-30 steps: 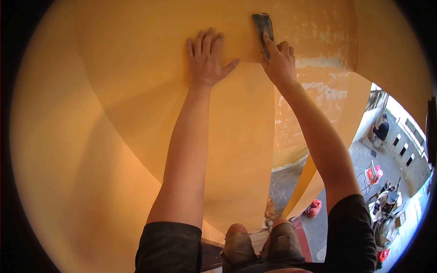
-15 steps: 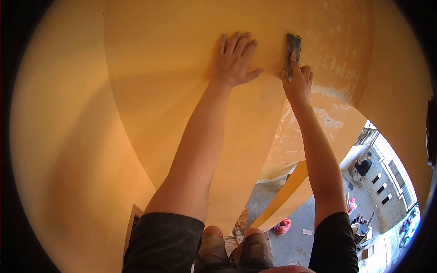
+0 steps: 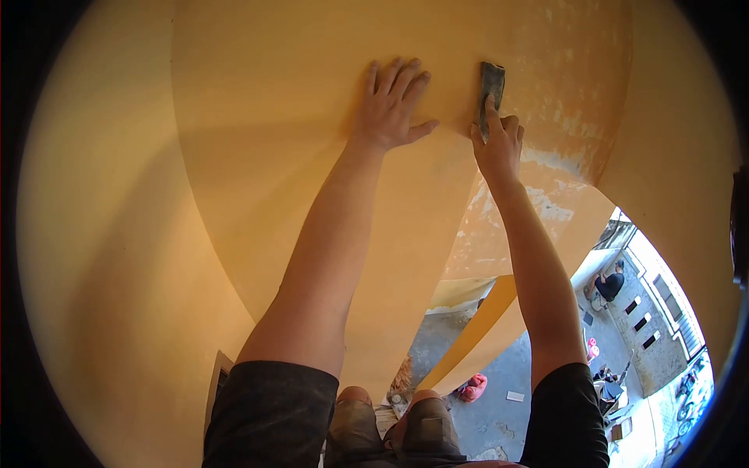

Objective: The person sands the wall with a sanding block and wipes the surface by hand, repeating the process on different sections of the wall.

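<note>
My left hand [image 3: 390,105] lies flat with fingers spread against a yellow-orange painted surface [image 3: 273,86], holding nothing. To its right, my right hand [image 3: 499,144] grips a dark grey, narrow sanding block [image 3: 491,82] and presses it to that surface. The index finger stretches along the back of the block, and the thumb sits at its left side. The block's working face is hidden against the paint. Right of the block, the coating looks darker and worn, with a whitish scuffed patch [image 3: 546,203] below.
Far below is a grey floor [image 3: 488,425] with a red bundle [image 3: 473,388] and a pale rectangular piece [image 3: 515,396]. A person in dark clothes [image 3: 610,282] sits by a grey wall at the right. A yellow beam [image 3: 476,335] crosses beneath my right arm.
The whole view has shifted slightly, so both hands and the surroundings appear a little further left. Both hands keep nearly the same places on the surface, the right still gripping the sanding block.
</note>
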`<state>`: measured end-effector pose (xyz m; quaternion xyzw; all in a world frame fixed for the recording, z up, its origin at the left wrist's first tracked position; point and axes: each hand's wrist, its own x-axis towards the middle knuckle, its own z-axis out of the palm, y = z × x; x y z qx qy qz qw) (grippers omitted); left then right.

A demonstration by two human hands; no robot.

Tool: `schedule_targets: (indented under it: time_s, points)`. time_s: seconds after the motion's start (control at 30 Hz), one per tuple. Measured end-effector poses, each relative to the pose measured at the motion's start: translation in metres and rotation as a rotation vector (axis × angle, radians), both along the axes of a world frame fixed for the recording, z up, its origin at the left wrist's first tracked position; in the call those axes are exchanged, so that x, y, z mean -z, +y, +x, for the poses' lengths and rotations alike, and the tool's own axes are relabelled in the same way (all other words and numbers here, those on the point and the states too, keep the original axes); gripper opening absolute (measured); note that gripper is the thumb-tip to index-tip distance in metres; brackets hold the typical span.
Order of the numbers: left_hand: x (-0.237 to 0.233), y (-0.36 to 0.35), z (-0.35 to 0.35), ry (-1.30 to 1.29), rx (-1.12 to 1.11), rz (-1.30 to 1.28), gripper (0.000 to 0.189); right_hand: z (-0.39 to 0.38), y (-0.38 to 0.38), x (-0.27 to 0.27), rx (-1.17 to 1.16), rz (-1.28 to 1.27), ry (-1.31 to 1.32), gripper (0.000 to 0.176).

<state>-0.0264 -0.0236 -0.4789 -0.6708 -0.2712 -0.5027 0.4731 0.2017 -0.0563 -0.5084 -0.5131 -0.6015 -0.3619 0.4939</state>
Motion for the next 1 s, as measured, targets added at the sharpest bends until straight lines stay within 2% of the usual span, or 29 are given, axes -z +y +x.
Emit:
schedule_targets:
  time_s: [0.9,1.0]
  points:
    - [-0.003,-0.001,-0.001,0.056,-0.023,0.114,0.078,-0.007,-0.014,-0.008,-0.069,-0.082,0.125,0.057]
    - [-0.003,0.0,0.0,0.054,-0.036,0.096,0.079,-0.006,-0.007,-0.007,-0.08,0.023,0.132,0.055]
